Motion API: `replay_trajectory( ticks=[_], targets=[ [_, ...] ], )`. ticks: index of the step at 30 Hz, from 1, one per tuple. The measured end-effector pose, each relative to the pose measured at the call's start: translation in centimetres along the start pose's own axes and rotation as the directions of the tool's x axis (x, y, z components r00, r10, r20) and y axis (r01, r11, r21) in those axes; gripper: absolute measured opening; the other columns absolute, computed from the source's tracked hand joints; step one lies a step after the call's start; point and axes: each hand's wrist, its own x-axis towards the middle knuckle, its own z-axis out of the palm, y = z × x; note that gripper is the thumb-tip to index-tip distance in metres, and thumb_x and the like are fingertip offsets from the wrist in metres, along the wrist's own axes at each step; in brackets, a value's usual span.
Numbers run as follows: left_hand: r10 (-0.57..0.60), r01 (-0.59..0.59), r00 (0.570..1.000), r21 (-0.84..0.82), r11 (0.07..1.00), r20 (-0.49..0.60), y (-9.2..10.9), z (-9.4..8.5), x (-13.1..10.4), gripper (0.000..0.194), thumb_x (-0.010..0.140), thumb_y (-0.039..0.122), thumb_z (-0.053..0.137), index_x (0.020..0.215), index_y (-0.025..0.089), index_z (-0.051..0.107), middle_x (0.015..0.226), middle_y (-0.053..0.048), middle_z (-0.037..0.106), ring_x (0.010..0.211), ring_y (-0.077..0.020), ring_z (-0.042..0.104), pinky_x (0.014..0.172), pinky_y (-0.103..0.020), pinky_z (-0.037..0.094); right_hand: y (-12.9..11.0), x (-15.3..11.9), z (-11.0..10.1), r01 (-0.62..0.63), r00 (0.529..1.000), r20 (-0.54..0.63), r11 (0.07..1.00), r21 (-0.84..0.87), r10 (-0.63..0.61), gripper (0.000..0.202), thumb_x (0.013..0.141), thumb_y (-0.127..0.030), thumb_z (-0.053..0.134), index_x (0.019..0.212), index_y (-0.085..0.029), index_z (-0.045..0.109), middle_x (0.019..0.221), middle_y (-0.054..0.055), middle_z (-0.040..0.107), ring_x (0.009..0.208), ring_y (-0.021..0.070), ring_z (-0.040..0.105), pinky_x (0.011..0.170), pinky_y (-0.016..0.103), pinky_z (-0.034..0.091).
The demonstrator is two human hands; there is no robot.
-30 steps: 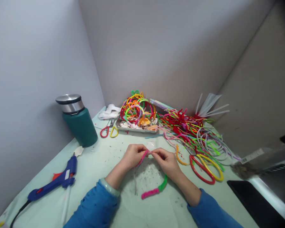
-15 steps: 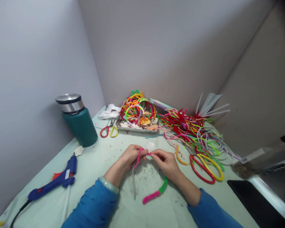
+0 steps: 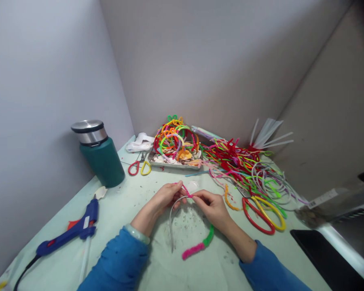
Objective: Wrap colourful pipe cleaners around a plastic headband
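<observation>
My left hand (image 3: 163,199) pinches the free end of a pink pipe cleaner (image 3: 185,189) above a grey plastic headband (image 3: 172,220). My right hand (image 3: 210,206) holds the headband near its top, where the pink cleaner meets it. The headband's right side is wrapped in green (image 3: 209,237) and pink (image 3: 193,250) fuzzy cleaner and lies on the pale green table (image 3: 124,210). Its bare left leg runs down toward me. Both sleeves are blue.
A blue glue gun (image 3: 69,233) lies at the left, a teal flask (image 3: 100,155) behind it. Red and yellow scissors (image 3: 138,167), a metal tray of wrapped headbands (image 3: 174,145) and a heap of pipe cleaners and bare headbands (image 3: 245,169) sit beyond my hands. A black slab (image 3: 327,258) lies at right.
My left hand has lifted the pink cleaner's end up and over the headband, uncovering the bare grey arch. The right hand has hardly moved.
</observation>
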Motion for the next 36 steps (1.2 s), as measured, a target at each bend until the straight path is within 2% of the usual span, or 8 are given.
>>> replay_trajectory(
  ticks=[3,8,16,19,22,25,29,36],
  targets=[
    [0.014,-0.014,1.0,0.083,0.996,0.011,0.2,0.1,-0.1,0.055,0.071,0.064,0.051,0.074,0.01,0.059,0.056,-0.001,0.057,0.034,-0.0043,0.038,0.036,-0.019,0.026,-0.1,0.0,-0.1,-0.005,1.0,-0.008,1.0,-0.004,0.005,0.025,0.083,-0.035,0.052,0.08,-0.016,0.068,0.062,0.001,0.061,0.054,0.0116,0.048,0.052,0.022,0.037],
    [0.101,-0.104,0.995,0.226,0.969,0.022,0.0,0.4,-0.2,0.042,0.07,0.053,0.059,0.058,0.014,0.051,0.038,0.006,0.04,0.03,-0.0037,0.031,0.033,-0.02,0.019,-0.2,0.0,-0.2,0.002,1.0,0.002,1.0,-0.025,-0.002,0.024,0.083,-0.033,0.053,0.08,-0.016,0.069,0.062,0.001,0.061,0.055,0.0113,0.048,0.053,0.022,0.038],
    [-0.032,0.033,0.999,0.073,0.997,-0.018,0.1,0.8,-0.3,0.03,0.067,0.041,0.062,0.06,0.016,0.047,0.044,0.007,0.042,0.026,-0.0026,0.026,0.03,-0.02,0.016,-0.4,-0.1,0.0,0.041,0.999,0.007,0.999,-0.01,-0.041,0.023,0.082,-0.032,0.054,0.081,-0.017,0.07,0.063,0.001,0.063,0.054,0.0113,0.05,0.053,0.021,0.038],
    [0.056,-0.042,0.997,0.208,0.977,-0.061,-0.1,0.7,-0.1,0.037,0.071,0.048,0.058,0.056,0.015,0.049,0.04,0.006,0.041,0.026,-0.0036,0.029,0.031,-0.02,0.017,-0.3,0.0,-0.1,0.02,1.0,-0.017,1.0,-0.008,-0.02,0.024,0.081,-0.034,0.054,0.08,-0.016,0.069,0.063,0.001,0.062,0.054,0.0115,0.049,0.053,0.022,0.038],
    [0.196,-0.153,0.974,0.313,0.937,-0.111,-0.3,0.7,0.2,0.035,0.072,0.047,0.058,0.063,0.013,0.054,0.048,0.003,0.05,0.03,-0.0048,0.036,0.033,-0.02,0.024,-0.1,0.2,-0.1,-0.022,0.997,-0.069,1.0,-0.007,0.021,0.026,0.081,-0.037,0.054,0.078,-0.015,0.069,0.059,0.0,0.058,0.053,0.011,0.046,0.05,0.022,0.036],
    [0.386,-0.3,0.917,0.459,0.836,-0.103,-0.3,0.9,0.1,0.022,0.072,0.035,0.061,0.074,0.014,0.06,0.064,0.0,0.06,0.043,-0.007,0.048,0.043,-0.019,0.036,0.0,0.4,-0.2,-0.051,0.993,-0.103,0.999,-0.002,0.051,0.027,0.08,-0.038,0.055,0.077,-0.015,0.068,0.055,-0.001,0.054,0.051,0.0105,0.043,0.048,0.021,0.034],
    [0.606,-0.436,0.795,0.686,0.582,-0.009,-0.4,1.2,-0.1,0.016,0.074,0.017,0.059,0.088,0.018,0.067,0.084,-0.003,0.066,0.07,-0.0116,0.057,0.063,-0.021,0.044,0.2,0.4,-0.1,-0.057,0.992,-0.113,0.998,0.008,0.058,0.026,0.079,-0.038,0.055,0.077,-0.015,0.068,0.056,-0.001,0.055,0.051,0.0104,0.044,0.049,0.021,0.034],
    [0.668,-0.444,0.741,0.801,0.402,0.076,-0.9,1.0,-0.1,0.022,0.079,0.017,0.054,0.095,0.019,0.069,0.091,-0.006,0.064,0.081,-0.0144,0.058,0.073,-0.024,0.044,0.2,0.4,0.0,-0.057,0.992,-0.109,0.998,0.011,0.058,0.026,0.08,-0.037,0.055,0.077,-0.015,0.068,0.057,-0.001,0.055,0.052,0.0105,0.044,0.049,0.021,0.034]
  ],
)
